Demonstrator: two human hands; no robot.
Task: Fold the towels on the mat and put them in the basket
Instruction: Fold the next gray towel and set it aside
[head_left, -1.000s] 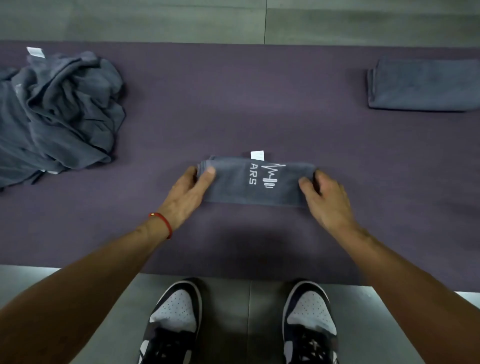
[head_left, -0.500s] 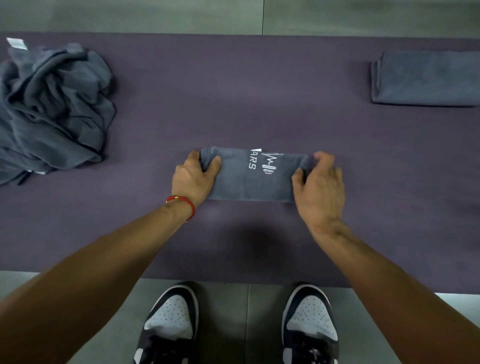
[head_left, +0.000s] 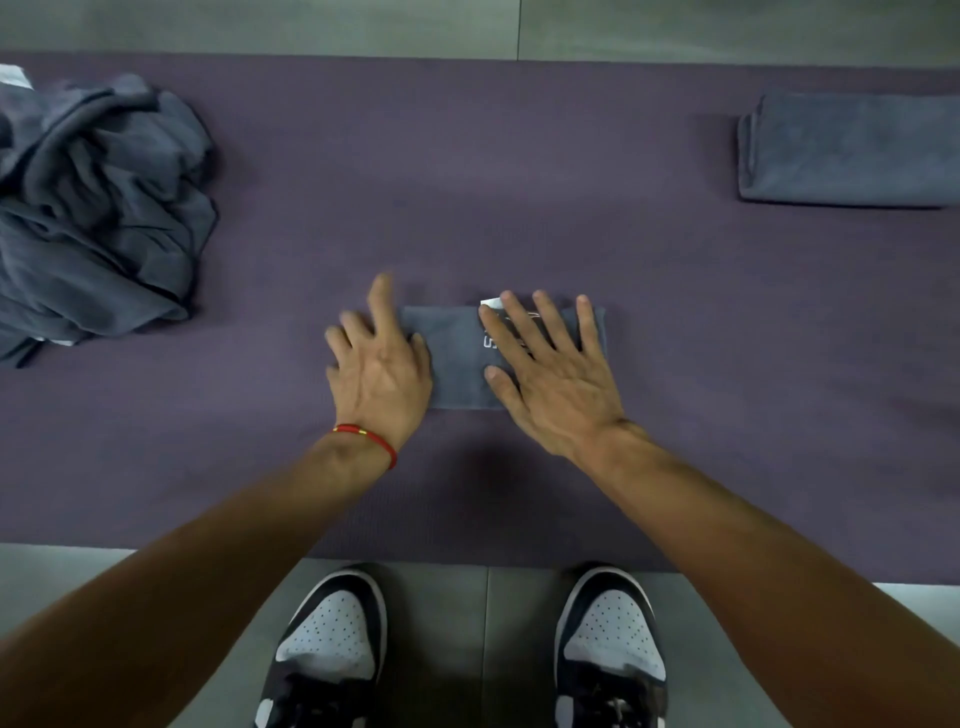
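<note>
1. Towel first: the small folded grey towel (head_left: 457, 364) lies flat on the purple mat (head_left: 467, 197), near the mat's front edge, with a white tag (head_left: 490, 302) sticking out at its far edge.
2. I see my right hand (head_left: 550, 374) lying palm-down on the towel's right half, fingers spread wide and straight, covering most of the white printing; it presses rather than grips.
3. My left hand (head_left: 382, 364) sits at the towel's left end, mostly on the mat, fingers loose and open, thumb edge touching the cloth; it holds nothing.
4. Both forearms reach forward from the lower corners, and a red bracelet (head_left: 369, 439) circles my left wrist.
5. Further out, a crumpled pile of grey towels (head_left: 98, 208) lies at the mat's far left, and another folded towel (head_left: 852, 150) rests at the far right, both well apart from my hands.
6. My shoes (head_left: 332, 649) stand on the grey floor just off the mat.
</note>
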